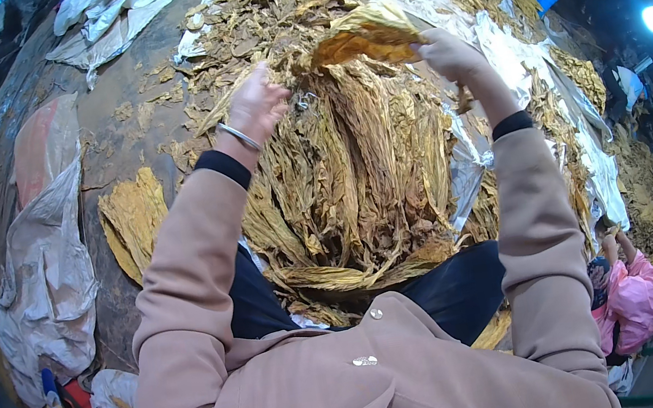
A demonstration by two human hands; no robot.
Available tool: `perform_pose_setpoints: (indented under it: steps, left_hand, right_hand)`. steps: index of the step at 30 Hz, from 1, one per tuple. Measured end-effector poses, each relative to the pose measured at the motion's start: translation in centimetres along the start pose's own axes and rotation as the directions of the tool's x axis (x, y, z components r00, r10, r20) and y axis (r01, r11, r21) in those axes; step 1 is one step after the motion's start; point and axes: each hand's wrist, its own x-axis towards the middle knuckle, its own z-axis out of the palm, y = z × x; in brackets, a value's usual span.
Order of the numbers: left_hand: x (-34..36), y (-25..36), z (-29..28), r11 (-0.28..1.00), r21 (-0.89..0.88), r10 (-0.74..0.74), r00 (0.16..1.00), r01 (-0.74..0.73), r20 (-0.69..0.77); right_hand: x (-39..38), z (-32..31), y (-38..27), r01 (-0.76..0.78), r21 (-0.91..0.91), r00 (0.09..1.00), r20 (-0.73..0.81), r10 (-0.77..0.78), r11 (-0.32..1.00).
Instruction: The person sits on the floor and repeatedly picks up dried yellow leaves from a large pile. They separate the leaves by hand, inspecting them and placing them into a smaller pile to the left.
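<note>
Toward one o'clock, a yellow-brown dried leaf (376, 34) hangs out sideways from the right hand (453, 56), which lies between one and two with its fingers closed round the leaf's end. At eleven o'clock the left hand (259, 102) is blurred, fingers loosely bent, and whether it grips anything cannot be told. A heap of long dried leaves (356, 174) fills the centre, with a flat leaf bundle (133, 222) at nine and a pink-clad person (643, 286) at four.
</note>
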Motion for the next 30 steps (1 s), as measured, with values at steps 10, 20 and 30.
perform_pose_setpoints:
  steps: [10,20,30]
  left_hand:
    - [-5.1,-2.7,3.6,0.97,-0.225,0.111,0.99,-0.09,0.082]
    - [-6.2,15.9,-12.8,0.934,-0.075,0.343,0.811,-0.351,0.474]
    - [-15.1,7.9,-37.6,0.904,0.141,0.408,0.913,-0.404,0.003]
  right_hand:
    - [-9.6,14.1,-10.9,0.296,0.106,0.949,-0.149,-0.28,0.949]
    - [-11.1,12.3,-8.8,0.336,0.568,0.934,-0.102,-0.341,0.751]
    - [-14.8,19.9,-2.8,-0.121,0.666,0.926,0.344,-0.159,0.737]
